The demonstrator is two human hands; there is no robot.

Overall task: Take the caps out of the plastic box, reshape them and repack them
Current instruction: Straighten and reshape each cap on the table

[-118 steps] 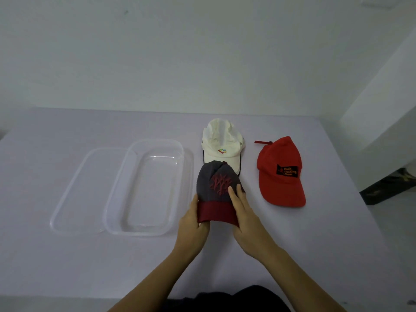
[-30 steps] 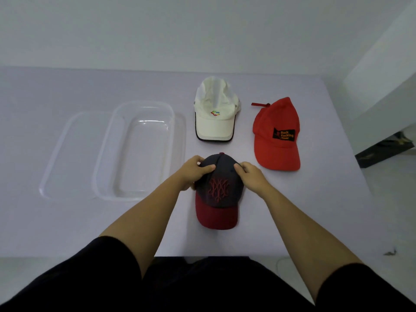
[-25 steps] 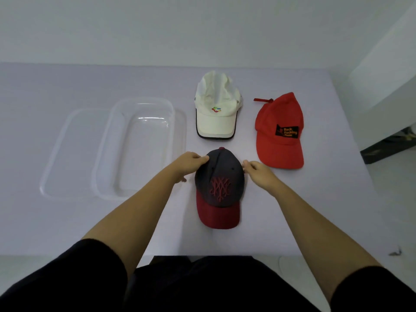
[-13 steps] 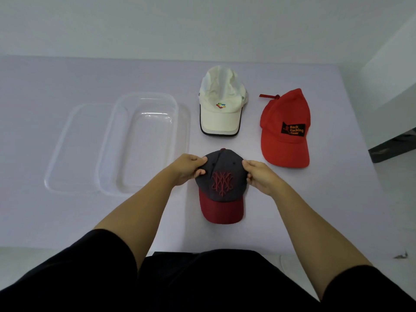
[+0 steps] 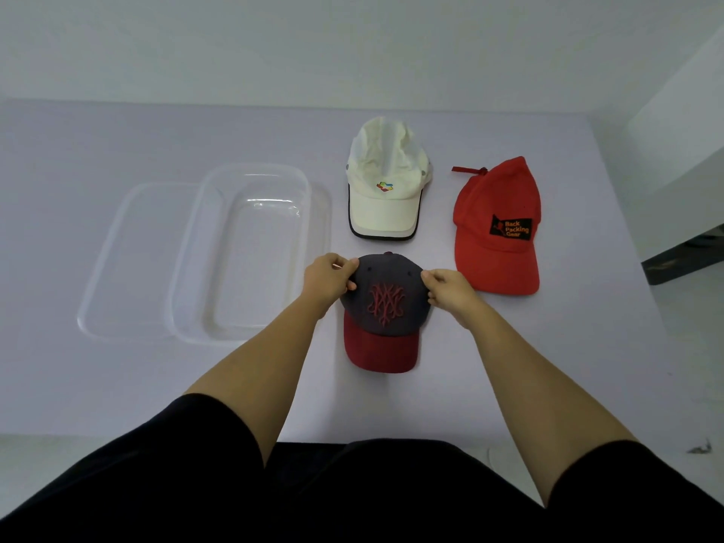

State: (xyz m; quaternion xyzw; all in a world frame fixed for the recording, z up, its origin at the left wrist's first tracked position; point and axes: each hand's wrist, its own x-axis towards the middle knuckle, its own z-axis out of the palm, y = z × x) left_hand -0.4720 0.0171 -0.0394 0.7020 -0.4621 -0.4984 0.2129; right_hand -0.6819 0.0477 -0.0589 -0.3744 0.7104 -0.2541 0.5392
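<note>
Compared with the earliest view, the grey cap (image 5: 386, 303) lies nearer to me, clear of the white cap (image 5: 386, 190), and my hands sit at the sides of its crown rather than at its brim.

Far left: a clear lid (image 5: 129, 264) lies flat on the table (image 5: 117, 386). The clear plastic box (image 5: 254, 268) overlaps the lid's right part. All three caps lie on the table, outside the box and to its right.

Centre: my left hand (image 5: 329, 278) pinches the left edge of the grey cap's crown, with thumb and fingers curled onto the fabric. The cap sits upright, its dark red brim pointing toward me and a red stitched emblem on its front. Beyond it lies the white cap, crown crumpled, dark-edged brim toward me, apart from the grey one. My right hand (image 5: 448, 290) pinches the crown's right edge in the same way.

Right: the red cap (image 5: 495, 237), bearing a black patch, rests with its brim toward me, near my right hand but not touching it.
</note>
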